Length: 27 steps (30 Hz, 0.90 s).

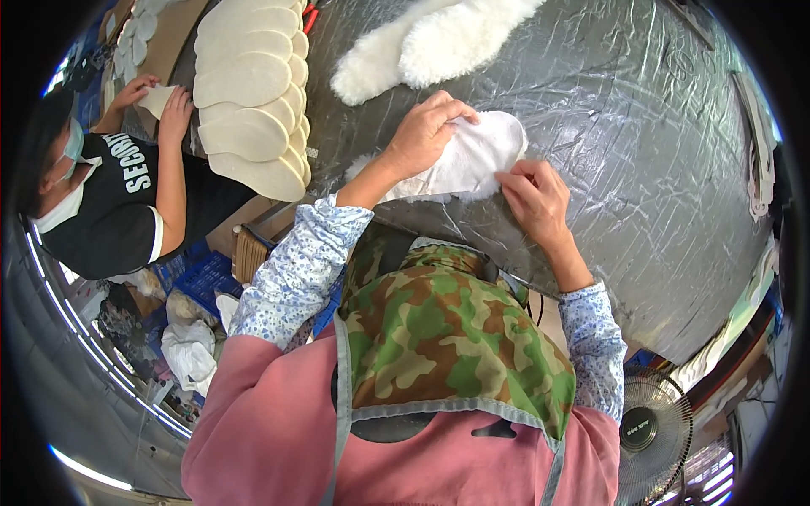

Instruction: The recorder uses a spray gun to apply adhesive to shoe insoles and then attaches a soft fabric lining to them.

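A white fleece insole [485,160] lies on the plastic-covered table with its smooth backing up and fluffy pile showing along its edge. My left hand [426,139] reaches over it, thumb and fingers closed on the far edge. At the right edge my right hand [537,198] pinches the rim between thumb and bent fingers. Beyond my hands rest fluffy white insoles [460,42], pile up and partly overlapping. To the left, overlapping rows of cream insole pieces [245,80] lie along the table.
At the left a co-worker in a black shirt [126,198] handles a cream piece [157,101]. Red-handled scissors [310,18] lie beside the rows. Blue crates [207,282] and a white bag [189,350] stand low left. A fan [645,430] is at lower right, below the table [658,228].
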Available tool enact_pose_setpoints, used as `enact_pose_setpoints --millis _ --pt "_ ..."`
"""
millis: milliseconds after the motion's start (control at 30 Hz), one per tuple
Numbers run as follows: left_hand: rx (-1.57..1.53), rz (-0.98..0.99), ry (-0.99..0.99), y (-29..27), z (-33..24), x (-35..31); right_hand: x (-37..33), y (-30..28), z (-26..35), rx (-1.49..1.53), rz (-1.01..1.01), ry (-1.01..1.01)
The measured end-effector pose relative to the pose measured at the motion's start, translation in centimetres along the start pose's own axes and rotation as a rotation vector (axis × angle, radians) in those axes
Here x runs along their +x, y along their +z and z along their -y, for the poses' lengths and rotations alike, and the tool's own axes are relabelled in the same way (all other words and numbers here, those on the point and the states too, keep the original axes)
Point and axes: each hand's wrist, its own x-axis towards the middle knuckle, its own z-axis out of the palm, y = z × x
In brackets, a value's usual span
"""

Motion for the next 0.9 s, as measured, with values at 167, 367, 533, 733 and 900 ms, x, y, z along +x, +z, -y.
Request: enact_pose_setpoints --millis 167,367,533,733,900 --pt "-0.015 0.025 -0.091 0.1 -0.3 0.4 -0.7 -0.2 -1.2 0.019 0.002 -0.068" --pt "0.018 -0.012 -0.053 0.3 -0.5 0.4 0.1 -0.8 0.7 0.290 0.000 0.415" --pt "-0.005 0.054 -0.059 0.0 -0.7 0.4 0.4 -1.2 1.2 0.240 -0.067 0.356" --pt "0.019 -0.017 0.024 0.6 -0.1 0.3 0.5 -0.6 0.7 -0.022 0.049 0.153" --pt "0.021 -0.005 0.010 0.5 -0.2 0.4 0.5 -0.1 0.2 -0.099 0.039 0.134"
